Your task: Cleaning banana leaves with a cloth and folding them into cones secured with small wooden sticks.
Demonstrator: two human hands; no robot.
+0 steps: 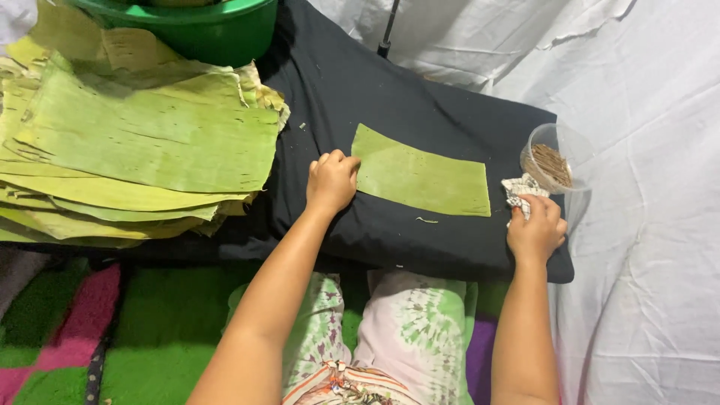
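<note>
A soft floor setting fills the view, with a patchwork of fuzzy green and pink mats (112, 330) nearest the viewer and white cloth sheeting (645, 225) rising at the right and back. Closest in, the person's lap shows in green and white tie-dye trousers (390, 322), with both bare forearms reaching forward. Just beyond the knees lies a broad black cushion-like pad (390, 112) serving as the work surface. The left hand (331, 181) rests on it with fingers curled into a loose fist, knuckles pressing down on the left edge of a flat rectangular piece of green banana leaf (420, 178) that lies in the middle of the pad, long side across. The right hand (535, 229), at the pad's right edge, is closed around a crumpled white patterned cloth (521, 191) just clear of the leaf's right end. The leaf piece looks thin, light and pliant, likely to split along its grain, as its frayed lower edge suggests; it seems best held flat at an end or lifted by a corner with gentle pressure. Right behind the cloth stands a clear plastic round tub (559, 150) holding thin brown sticks. Farther left, a thick stack of large uncut green and yellowing banana leaves (142, 135) overlaps the pad, and beyond it sits a green plastic basin (202, 26).
</note>
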